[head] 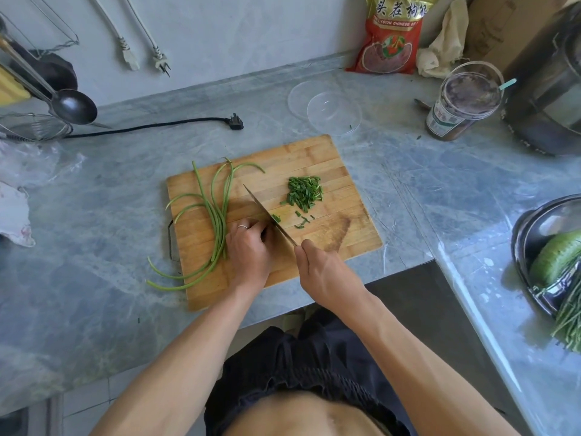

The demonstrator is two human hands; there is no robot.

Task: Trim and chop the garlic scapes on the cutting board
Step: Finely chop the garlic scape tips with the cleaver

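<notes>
At the near middle of the cutting board (314, 158) we've got both hands working. Our right hand (327, 272) is wrapped around the handle of the knife (270, 215), fingers curled tight, and the blade runs away from that grip toward the far left, edge down on the wood. Just left of the blade, our left hand (248, 250) sits knuckles up, fingers curled under and pressing on the scape ends being cut; those ends are mostly hidden beneath the fingers, so we can't tell exactly how they are held. A ring (242, 227) shows on one finger.

Right against the blade's far side, a few fresh green bits (301, 220) lie scattered. Beyond them, further from the right hand, sits the pile of chopped pieces (305, 191). Left of the left hand, the whole garlic scapes (217, 215) lie in a loose bundle, their near ends curling off the board's edge onto the marble counter (94, 215).

Further out, past the board's far edge, we see a clear plastic bowl (334, 112), and right of it a jar (459, 105). A black plug (235, 122) lies on the counter far left of the bowl. Way off to the right of the knife hand, a metal basin (528, 234) holds more greens.
</notes>
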